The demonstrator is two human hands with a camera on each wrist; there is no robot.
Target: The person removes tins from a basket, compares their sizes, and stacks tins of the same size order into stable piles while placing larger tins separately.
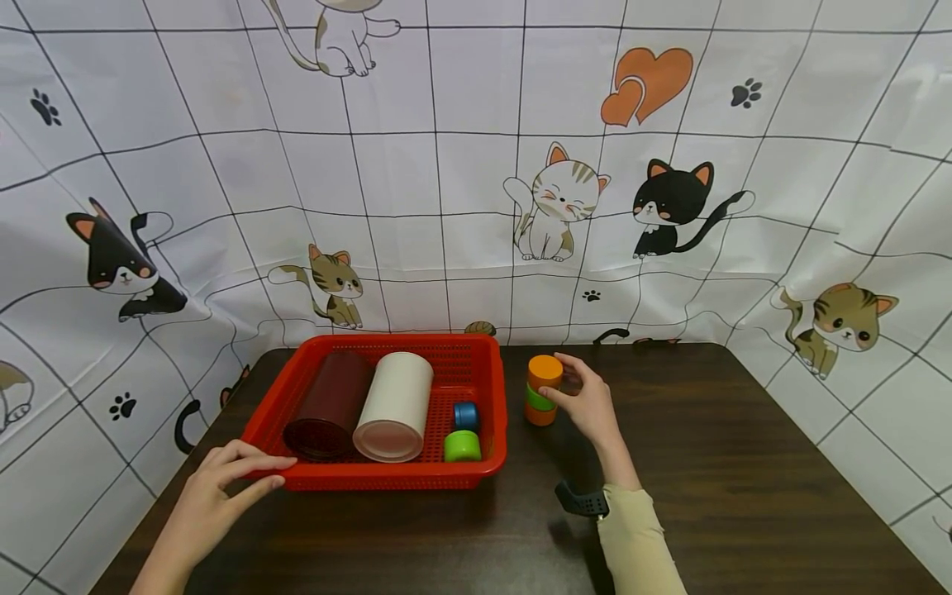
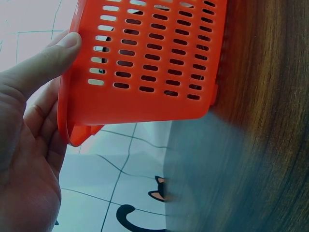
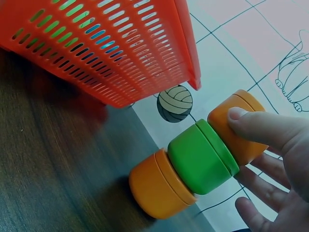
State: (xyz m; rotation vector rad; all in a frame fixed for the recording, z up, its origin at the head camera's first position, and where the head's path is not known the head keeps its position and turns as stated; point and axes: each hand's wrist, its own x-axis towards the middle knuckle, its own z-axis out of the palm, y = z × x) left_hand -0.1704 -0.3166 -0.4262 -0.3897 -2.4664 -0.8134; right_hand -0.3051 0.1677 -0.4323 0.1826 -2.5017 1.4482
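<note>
A red plastic basket (image 1: 387, 477) stands on the table, and my left hand (image 1: 216, 487) pinches its rim at the near left corner. In the left wrist view the thumb (image 2: 67, 43) lies on the rim with fingers behind it. Right of the basket stand three small lidded jars, one on another. My right hand (image 1: 587, 401) holds the top orange jar (image 3: 236, 128) between thumb and fingers. Beneath it is a green jar (image 3: 200, 157), set slightly askew, and at the bottom another orange jar (image 3: 157, 186) sits on the table.
Inside the basket lie a dark maroon cylinder (image 1: 330, 405) and a white cylinder (image 1: 397, 405). A blue jar (image 1: 466, 416) and a light green jar (image 1: 463, 446) are at its right side. A cat-print curtain (image 1: 476, 182) hangs behind the dark wooden table (image 1: 706, 463).
</note>
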